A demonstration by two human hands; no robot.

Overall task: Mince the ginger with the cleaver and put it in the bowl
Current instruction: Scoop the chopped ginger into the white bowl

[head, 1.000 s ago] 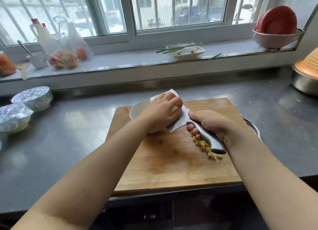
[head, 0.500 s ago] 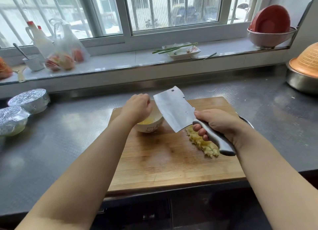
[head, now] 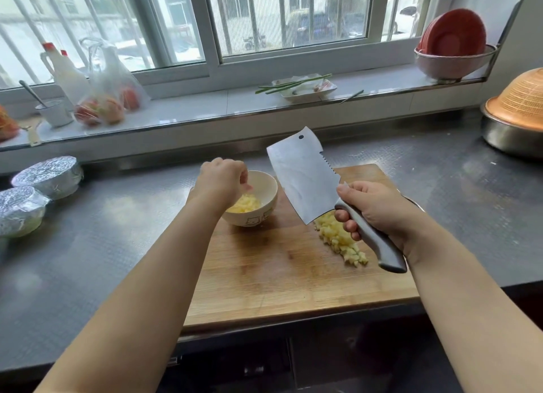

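Head: ginger [head: 340, 239] under cleaver [head: 302, 175] grip

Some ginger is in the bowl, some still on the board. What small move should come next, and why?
Probably lower the cleaver, held raised by the right hand, to scoop the minced ginger pile left on the cutting board; the bowl under the left hand holds only part.
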